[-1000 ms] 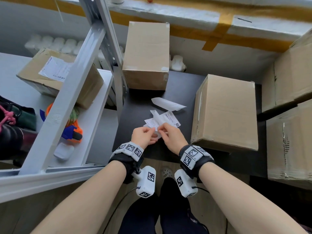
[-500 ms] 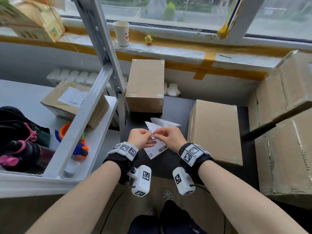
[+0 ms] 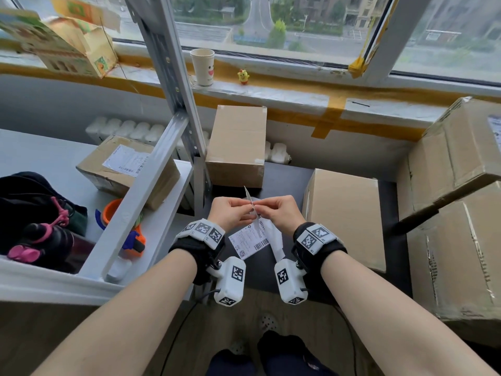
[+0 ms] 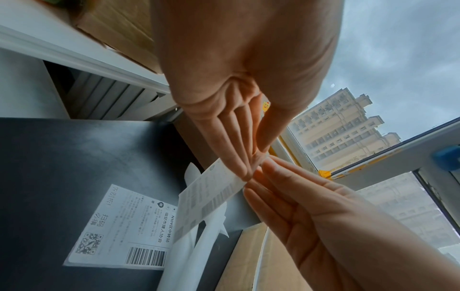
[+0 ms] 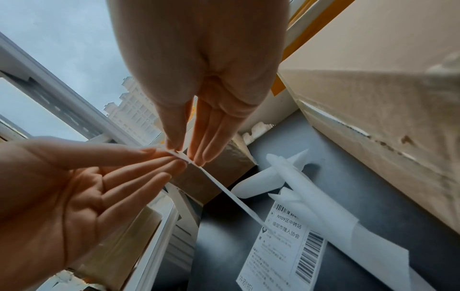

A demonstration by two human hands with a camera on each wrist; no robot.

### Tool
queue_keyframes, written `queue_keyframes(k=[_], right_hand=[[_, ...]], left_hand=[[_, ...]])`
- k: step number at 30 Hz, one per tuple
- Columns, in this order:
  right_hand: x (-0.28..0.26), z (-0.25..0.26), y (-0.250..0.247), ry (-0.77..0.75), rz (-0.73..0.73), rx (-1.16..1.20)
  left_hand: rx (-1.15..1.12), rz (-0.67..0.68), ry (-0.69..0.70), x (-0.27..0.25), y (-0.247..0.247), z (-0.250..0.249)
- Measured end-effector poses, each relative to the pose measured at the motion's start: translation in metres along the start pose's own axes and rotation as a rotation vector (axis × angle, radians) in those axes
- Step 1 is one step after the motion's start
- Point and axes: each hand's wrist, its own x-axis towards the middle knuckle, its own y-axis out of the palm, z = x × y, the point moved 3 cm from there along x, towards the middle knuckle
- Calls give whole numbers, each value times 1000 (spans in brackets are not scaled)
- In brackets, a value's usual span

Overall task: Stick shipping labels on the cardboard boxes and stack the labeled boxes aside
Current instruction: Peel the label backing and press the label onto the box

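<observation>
Both hands are raised over the black table (image 3: 284,183) with fingertips meeting at the top edge of one shipping label (image 4: 211,198). The left hand (image 3: 230,214) pinches that edge between thumb and fingertips; in the left wrist view its fingers lie together, nearly straight, pressed against the thumb. The right hand (image 3: 279,213) pinches the same edge from the other side, thumb against the first two fingers, the rest loosely extended. The label hangs edge-on below the pinch, off the table, its barcodes showing in the left wrist view. Whether its backing has begun to part cannot be told.

Directly beneath the hands a second label (image 3: 248,244) lies flat on the table, barcode and QR code up. Beside it, toward the right hand, lie curled white backing strips (image 5: 293,177).

A tall box (image 3: 237,143) stands at the table's far edge, unlabelled on the faces in view. A larger flat box (image 3: 344,218) sits on the table just right of the hands, top bare. On the white shelf (image 3: 54,161) to the left rests a labelled box (image 3: 124,169), partly behind a grey shelf strut (image 3: 141,202). Two big cartons (image 3: 461,213) are stacked at far right.
</observation>
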Motion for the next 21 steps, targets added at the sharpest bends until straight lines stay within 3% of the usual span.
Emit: queue_keyframes(k=[8, 21], right_hand=[[-3, 5, -1, 19, 29, 173], [-5, 7, -1, 34, -10, 174]], left_hand=[[2, -19, 7, 0, 2, -2], [12, -19, 39, 0, 3, -3]])
